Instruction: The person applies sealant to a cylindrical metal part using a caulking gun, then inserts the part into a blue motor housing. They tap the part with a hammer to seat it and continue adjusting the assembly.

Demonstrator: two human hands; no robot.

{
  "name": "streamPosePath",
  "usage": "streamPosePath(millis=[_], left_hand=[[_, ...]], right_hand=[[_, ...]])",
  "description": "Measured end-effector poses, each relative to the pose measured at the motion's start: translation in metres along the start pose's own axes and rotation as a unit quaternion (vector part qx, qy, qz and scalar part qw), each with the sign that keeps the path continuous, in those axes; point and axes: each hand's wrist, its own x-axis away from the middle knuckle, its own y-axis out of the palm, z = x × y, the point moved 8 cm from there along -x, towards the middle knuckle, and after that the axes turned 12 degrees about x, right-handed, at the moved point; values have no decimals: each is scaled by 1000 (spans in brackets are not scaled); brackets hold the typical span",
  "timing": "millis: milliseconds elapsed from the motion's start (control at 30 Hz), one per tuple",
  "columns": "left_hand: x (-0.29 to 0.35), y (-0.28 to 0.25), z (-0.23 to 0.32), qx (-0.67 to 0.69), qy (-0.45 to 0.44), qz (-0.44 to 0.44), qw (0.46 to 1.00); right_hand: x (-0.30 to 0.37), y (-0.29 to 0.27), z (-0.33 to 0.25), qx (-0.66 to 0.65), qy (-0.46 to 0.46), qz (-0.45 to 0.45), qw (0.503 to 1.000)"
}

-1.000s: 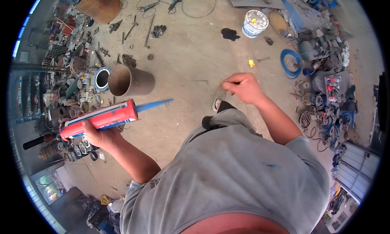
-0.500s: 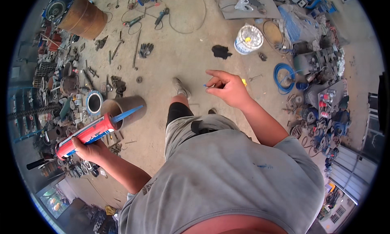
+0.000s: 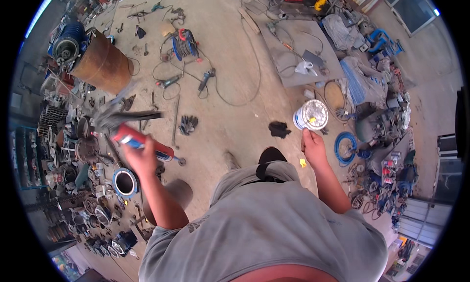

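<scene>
Left hand's [image 3: 141, 159] red cartridge [image 3: 131, 137], contents hidden

One head-worn fisheye looks steeply down over the shirt [image 3: 289, 223], close below. The floor [image 3: 230, 130] spreads wide beyond.

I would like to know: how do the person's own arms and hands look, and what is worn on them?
The left hand and right hand are bare, without gloves. The forearms are uncovered below short grey sleeves; no watch or bracelet is visible.
</scene>
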Motion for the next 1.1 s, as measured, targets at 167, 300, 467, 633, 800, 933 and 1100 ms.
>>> streamPosePath(millis=[167, 300, 467, 633, 800, 933, 1100], left_hand=[[-85, 188, -57, -88, -86, -211, 970], [-124, 330, -86, -132, -87, -356, 921], [-237, 487, -71, -174, -77, -443, 876], [-391, 574, -68, -173, -67, -407, 894], [-534, 646, -113, -166, -69, -409, 895], [-678, 711, -161, -121, -20, -378, 918], [-877, 779, -182, -122, 73, -390, 910]], right_hand=[[-110, 26, -20, -76, 32, 20, 996], [-230, 41, -83, -68, -23, 27, 997], [-436, 63, -165, 20, -118, -58, 991], [-609, 115, -326, 66, -216, -114, 967], [-747, 223, -458, 95, -186, -354, 912], [-893, 299, -519, 56, -142, -436, 887], [-1018, 370, -636, -23, -85, -526, 846]])
